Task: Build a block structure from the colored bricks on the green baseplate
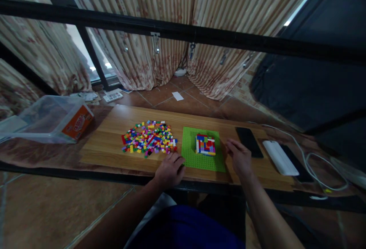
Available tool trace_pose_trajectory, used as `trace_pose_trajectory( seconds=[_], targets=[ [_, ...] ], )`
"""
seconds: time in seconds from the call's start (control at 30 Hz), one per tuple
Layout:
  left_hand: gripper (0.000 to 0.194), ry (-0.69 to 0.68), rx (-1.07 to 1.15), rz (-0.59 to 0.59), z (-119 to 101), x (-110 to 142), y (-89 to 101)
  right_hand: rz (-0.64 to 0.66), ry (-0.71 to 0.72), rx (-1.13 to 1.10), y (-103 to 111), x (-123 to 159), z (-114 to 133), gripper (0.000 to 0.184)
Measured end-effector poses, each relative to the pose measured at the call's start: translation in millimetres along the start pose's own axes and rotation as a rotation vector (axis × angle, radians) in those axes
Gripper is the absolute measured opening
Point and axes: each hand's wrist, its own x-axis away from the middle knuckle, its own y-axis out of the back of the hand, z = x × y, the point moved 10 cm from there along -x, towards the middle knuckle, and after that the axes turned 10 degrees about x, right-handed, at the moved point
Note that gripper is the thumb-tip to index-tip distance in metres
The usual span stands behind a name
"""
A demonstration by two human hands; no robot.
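Observation:
A green baseplate (190, 153) lies on a wooden board (105, 142), with a small multicoloured block of stacked bricks (205, 144) built on it. Left of the plate is a loose pile of small coloured bricks (149, 137). My left hand (169, 171) rests on the board at the plate's near left corner, fingers curled, just below the pile. Just off the plate's right edge my right hand (239, 157) rests with its fingers loosely bent. Neither hand shows a brick in it.
A clear plastic tub (48, 119) with an orange label lies at the far left. A dark phone (248, 141), a white power bank (280, 157) and a white cable (314, 165) sit to the right. Curtains and a black bar stand behind.

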Motion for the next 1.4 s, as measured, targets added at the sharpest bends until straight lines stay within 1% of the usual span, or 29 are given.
trace_pose_trajectory(
  seconds=[0.1,0.2,0.3,0.43,0.5,0.57,0.67,0.73,0.8,0.9,1.0,1.27,1.4],
  targets=[
    [0.018,0.013,-0.005,0.012,1,1,-3.1,0.054,0.005,-0.030,-14,19,8,0.030],
    [0.018,0.017,-0.008,0.015,1,2,-5.2,0.165,0.045,0.013,-41,37,22,0.024],
    [0.017,0.016,-0.021,0.016,0,3,-6.3,0.292,0.119,0.148,-76,56,38,0.022],
    [0.018,0.006,-0.038,-0.010,-2,5,-4.8,0.513,0.291,0.358,-132,84,58,0.023],
    [0.017,0.000,-0.049,-0.024,-3,6,-4.6,0.590,0.368,0.467,-157,93,62,0.024],
    [0.016,-0.003,-0.062,-0.028,-3,6,-5.3,0.614,0.422,0.593,-177,95,63,0.025],
    [0.017,-0.003,-0.065,-0.008,-3,5,-8.4,0.640,0.478,0.818,-203,90,59,0.028],
    [0.019,0.000,-0.059,0.016,-2,5,-10.8,0.677,0.504,0.948,-218,86,53,0.033],
    [0.020,0.008,-0.054,0.033,-1,4,-12.3,0.717,0.528,1.028,-230,83,48,0.035],
    [0.020,0.018,-0.045,0.047,0,5,-12.8,0.745,0.557,1.074,-239,79,43,0.029],
    [0.020,0.028,-0.043,0.051,-1,5,-12.2,0.736,0.558,1.047,-240,77,39,0.023],
    [0.021,0.014,-0.033,0.029,-1,5,-12.1,0.648,0.398,0.742,-227,75,32,0.013],
    [0.021,0.008,-0.053,0.031,0,5,-13.4,0.603,0.359,0.631,-218,74,32,0.020]
  ],
)
